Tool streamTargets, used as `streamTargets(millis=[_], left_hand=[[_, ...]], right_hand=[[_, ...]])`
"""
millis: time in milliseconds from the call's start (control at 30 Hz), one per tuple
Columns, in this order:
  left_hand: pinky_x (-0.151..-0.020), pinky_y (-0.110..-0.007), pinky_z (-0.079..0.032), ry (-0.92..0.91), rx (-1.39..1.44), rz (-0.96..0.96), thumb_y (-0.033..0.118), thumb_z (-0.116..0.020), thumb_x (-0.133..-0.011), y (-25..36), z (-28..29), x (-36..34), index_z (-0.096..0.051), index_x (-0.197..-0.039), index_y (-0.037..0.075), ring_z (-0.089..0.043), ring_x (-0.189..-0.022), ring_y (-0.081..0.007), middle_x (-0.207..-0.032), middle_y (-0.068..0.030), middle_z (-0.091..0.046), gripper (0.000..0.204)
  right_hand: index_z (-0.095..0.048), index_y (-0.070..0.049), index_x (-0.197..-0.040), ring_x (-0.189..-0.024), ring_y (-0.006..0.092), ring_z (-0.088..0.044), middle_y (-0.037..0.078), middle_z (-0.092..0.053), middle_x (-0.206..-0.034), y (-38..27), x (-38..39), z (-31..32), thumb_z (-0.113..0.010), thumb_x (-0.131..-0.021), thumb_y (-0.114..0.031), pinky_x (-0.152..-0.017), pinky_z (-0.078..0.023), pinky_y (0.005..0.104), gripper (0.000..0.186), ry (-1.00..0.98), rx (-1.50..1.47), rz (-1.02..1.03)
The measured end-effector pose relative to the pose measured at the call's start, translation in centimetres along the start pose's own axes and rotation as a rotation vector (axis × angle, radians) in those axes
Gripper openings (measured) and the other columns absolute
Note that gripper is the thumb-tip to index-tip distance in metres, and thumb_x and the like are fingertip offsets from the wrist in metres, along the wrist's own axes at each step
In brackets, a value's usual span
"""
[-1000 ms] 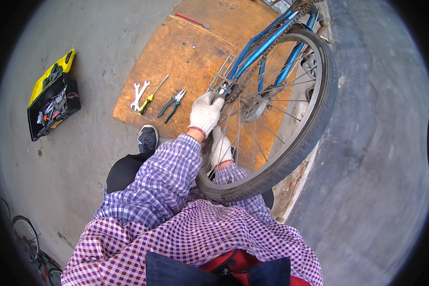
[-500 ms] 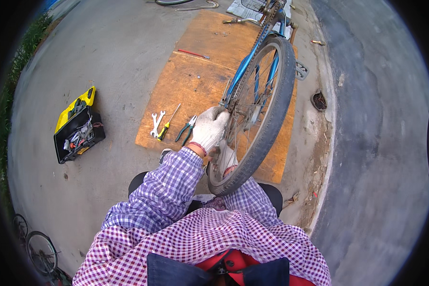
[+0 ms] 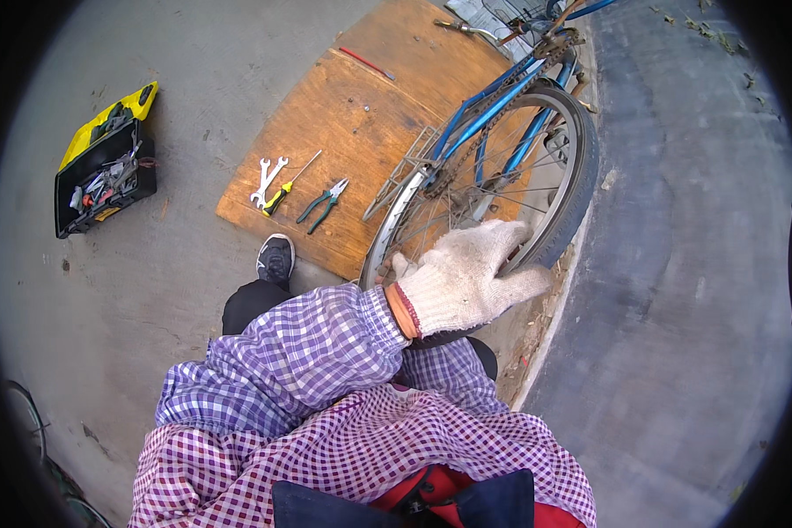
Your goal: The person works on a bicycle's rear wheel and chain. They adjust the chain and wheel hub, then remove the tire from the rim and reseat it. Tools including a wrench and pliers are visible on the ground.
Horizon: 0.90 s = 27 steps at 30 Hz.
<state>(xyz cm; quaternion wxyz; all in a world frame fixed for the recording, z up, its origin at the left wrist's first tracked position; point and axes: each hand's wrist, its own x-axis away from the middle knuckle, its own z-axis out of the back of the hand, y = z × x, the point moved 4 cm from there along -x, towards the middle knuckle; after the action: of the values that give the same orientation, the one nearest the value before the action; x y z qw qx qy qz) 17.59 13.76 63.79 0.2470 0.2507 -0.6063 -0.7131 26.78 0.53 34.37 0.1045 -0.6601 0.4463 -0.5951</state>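
My left hand, in a white knit glove, is over the lower tyre of the rear wheel, fingers apart and thumb pointing right. My right hand is mostly hidden behind it, with a few gloved fingertips showing at the wheel's lower left; I cannot make out its grip. The blue bicycle frame, with chain and rack, rises beyond the wheel. On the plywood board to the left lie two open-end wrenches, a yellow-handled screwdriver, green-handled pliers and a red thin tool.
A black toolbox with its yellow lid raised and tools inside sits on concrete at left. My shoe is beside the board. A darker paved strip runs along the right. Another bicycle's wheel shows at lower left.
My left hand has moved from near the frame and hub down and right to the tyre, spreading its fingers. The wheel, seen more edge-on half a second ago, shows more of its side.
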Motion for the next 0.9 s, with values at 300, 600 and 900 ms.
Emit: streamTargets(millis=[300,600,900], left_hand=[[-0.089,-0.053,-0.056,-0.092,-0.133,0.093,0.042,-0.071,-0.086,-1.7,0.8,1.0,-0.061,-0.119,-0.002,-0.07,-0.103,-0.0427,-0.111,-0.0258,-0.068,0.056],[-0.089,-0.051,-0.057,-0.245,-0.116,0.137,0.041,-0.071,-0.086,-4.6,1.6,1.2,-0.064,-0.114,-0.002,-0.07,-0.103,-0.0416,-0.109,-0.0247,-0.069,0.052],[-0.083,-0.049,-0.058,-0.262,-0.124,0.103,0.042,-0.073,-0.081,-9.0,-1.5,-1.4,-0.065,-0.113,-0.003,-0.071,-0.093,-0.0386,-0.102,-0.0225,-0.066,0.056]], right_hand=[[-0.036,-0.006,-0.159,-0.122,0.0262,-0.06,0.013,-0.057,-0.143,3.2,-2.7,1.2,-0.047,-0.112,-0.044,-0.108,-0.049,0.0409,0.062,-0.088,0.008,-0.027],[-0.06,-0.005,-0.125,-0.091,0.0168,-0.063,0.005,-0.067,-0.103,6.9,-9.1,1.4,-0.053,-0.109,-0.035,-0.081,-0.048,0.0294,0.034,0.04,0.574,-0.061],[-0.068,-0.007,-0.1,-0.069,0.0141,-0.067,0.003,-0.071,-0.081,2.2,-9.0,-1.1,-0.058,-0.107,-0.041,-0.055,-0.047,0.0312,0.036,0.256,0.427,-0.12]])
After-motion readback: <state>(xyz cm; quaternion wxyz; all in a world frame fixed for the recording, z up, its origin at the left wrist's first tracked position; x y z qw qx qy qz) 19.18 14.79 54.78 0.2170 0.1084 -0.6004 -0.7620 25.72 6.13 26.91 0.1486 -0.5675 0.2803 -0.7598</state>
